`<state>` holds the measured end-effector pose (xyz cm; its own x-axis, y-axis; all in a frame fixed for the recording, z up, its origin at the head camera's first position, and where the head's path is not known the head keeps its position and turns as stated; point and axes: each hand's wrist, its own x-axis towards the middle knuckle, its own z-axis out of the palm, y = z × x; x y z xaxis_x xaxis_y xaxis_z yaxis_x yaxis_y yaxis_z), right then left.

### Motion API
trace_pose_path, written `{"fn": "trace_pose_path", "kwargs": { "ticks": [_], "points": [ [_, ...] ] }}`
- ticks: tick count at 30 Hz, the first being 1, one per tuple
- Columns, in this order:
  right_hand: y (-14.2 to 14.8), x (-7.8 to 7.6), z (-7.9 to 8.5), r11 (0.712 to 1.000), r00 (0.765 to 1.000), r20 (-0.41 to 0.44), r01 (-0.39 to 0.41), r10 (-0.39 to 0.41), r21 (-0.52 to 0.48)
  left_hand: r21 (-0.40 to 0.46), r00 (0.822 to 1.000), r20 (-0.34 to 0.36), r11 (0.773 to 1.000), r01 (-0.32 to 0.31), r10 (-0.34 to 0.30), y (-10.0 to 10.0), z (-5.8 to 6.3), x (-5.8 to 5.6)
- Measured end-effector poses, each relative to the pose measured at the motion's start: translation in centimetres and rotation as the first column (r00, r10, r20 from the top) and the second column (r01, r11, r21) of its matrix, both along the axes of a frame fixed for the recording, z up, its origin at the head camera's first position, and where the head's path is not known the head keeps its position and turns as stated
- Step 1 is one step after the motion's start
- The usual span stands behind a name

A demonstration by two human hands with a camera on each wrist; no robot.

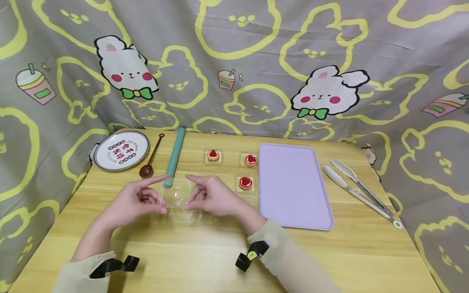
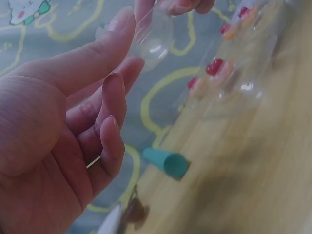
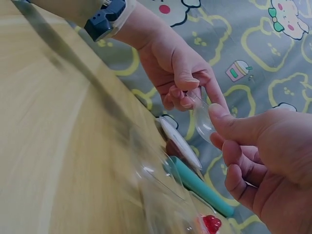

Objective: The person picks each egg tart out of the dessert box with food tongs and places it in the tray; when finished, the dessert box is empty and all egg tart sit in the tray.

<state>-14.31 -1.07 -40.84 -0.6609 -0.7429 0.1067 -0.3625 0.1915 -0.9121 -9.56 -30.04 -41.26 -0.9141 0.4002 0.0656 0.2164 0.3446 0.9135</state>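
Your left hand [image 1: 132, 201] and right hand [image 1: 218, 195] each pinch a side edge of the clear lid [image 1: 177, 194], left of the frame's centre. The green rod [image 1: 176, 150] lies behind it; three tarts [image 1: 245, 182] sit near mid-frame, left of the purple tray [image 1: 294, 187].

Glossy clear plastic cover [image 1: 176, 194], smooth matt plastic tray [image 1: 293, 187], wood-grain tabletop [image 1: 165, 256], creased cloth curtain [image 1: 242, 69], shiny metal tongs [image 1: 354, 191]
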Motion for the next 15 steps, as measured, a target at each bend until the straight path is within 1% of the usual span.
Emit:
{"fn": "trace_pose_path", "kwargs": {
  "ticks": [5,11,15],
  "points": [
    [-1.4,0.0,-0.5,0.999,1.000,0.001,-0.007,0.007,0.034,-0.014,1.000,0.001,0.999,-0.029,0.029,-1.2,-0.5,0.5],
    [-2.5,0.0,-0.7,0.996,0.998,-0.039,0.050,-0.047,0.077,-0.011,0.999,-0.014,0.999,-0.034,0.034,-2.0,-1.1,0.2],
    [-3.4,0.0,-0.9,0.991,0.997,-0.057,0.052,-0.045,0.123,0.000,0.999,-0.008,0.999,-0.035,0.035,-2.9,-1.6,0.4]
  ]
}}
